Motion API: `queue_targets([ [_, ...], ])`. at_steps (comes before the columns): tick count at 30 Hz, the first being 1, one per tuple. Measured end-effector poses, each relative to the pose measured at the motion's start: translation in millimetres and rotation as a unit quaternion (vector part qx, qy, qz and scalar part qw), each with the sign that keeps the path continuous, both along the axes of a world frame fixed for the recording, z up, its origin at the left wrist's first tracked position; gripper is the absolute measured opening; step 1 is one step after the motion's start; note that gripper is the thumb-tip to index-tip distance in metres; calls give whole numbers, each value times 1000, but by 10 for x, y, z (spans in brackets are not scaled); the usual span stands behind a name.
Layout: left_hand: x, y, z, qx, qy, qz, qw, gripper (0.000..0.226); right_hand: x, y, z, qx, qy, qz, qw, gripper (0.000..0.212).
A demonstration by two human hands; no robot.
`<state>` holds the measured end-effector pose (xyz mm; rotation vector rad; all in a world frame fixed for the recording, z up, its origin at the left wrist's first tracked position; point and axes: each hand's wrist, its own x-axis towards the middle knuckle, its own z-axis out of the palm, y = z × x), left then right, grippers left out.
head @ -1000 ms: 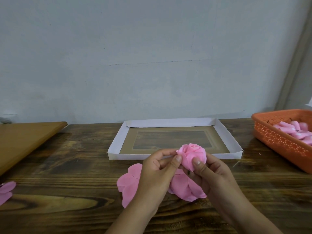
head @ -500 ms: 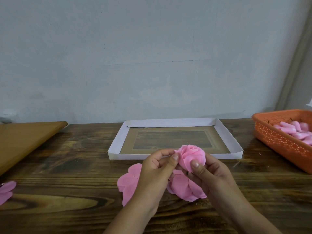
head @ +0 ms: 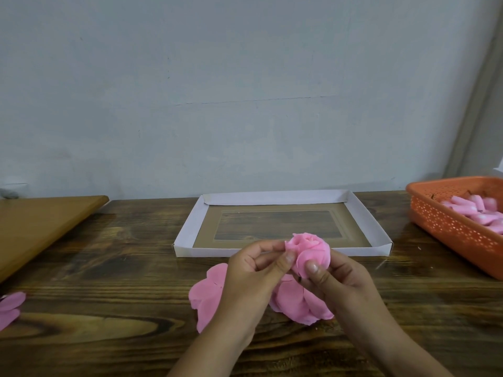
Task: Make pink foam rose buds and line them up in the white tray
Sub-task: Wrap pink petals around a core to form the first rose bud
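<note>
Head view: the white tray (head: 362,221) held no buds yet, so I judged the job barely begun. One rose bud (head: 310,250) sat pinched between both hands, left hand (head: 250,278) at its nine o'clock, right hand (head: 340,278) gripping from five o'clock. Loose petals (head: 208,292) lay beneath on the surface (head: 109,268); more foam pieces (head: 473,210) waited in the orange basket (head: 449,227) at three o'clock

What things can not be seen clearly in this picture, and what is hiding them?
All in the head view:
- Base of the rose bud: covered by the left hand and right hand, so the grip underneath is hidden.
- Loose pink petals on the table: partly under both hands; their number is unclear.
- Orange basket: cut off by the right edge.
- Petals at far left: cut off by the left edge.
</note>
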<state>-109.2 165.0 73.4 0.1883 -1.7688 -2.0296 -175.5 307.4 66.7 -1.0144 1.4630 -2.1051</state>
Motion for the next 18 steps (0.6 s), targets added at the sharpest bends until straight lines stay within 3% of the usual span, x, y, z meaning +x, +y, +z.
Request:
queue_targets([
  [7,-10,2,-49,-32,45,41,998,36,38,1,21,6,15,-12,1000,22],
  [12,16,20,-67,-109,56,36,992,14,35,3,11,9,13,-41,999,23],
  [15,43,31,-55,-168,45,28,984,22,3,8,-18,24,41,-85,995,18],
  [18,48,61,-24,-156,45,18,987,19,-11,8,-34,27,58,-103,993,19],
])
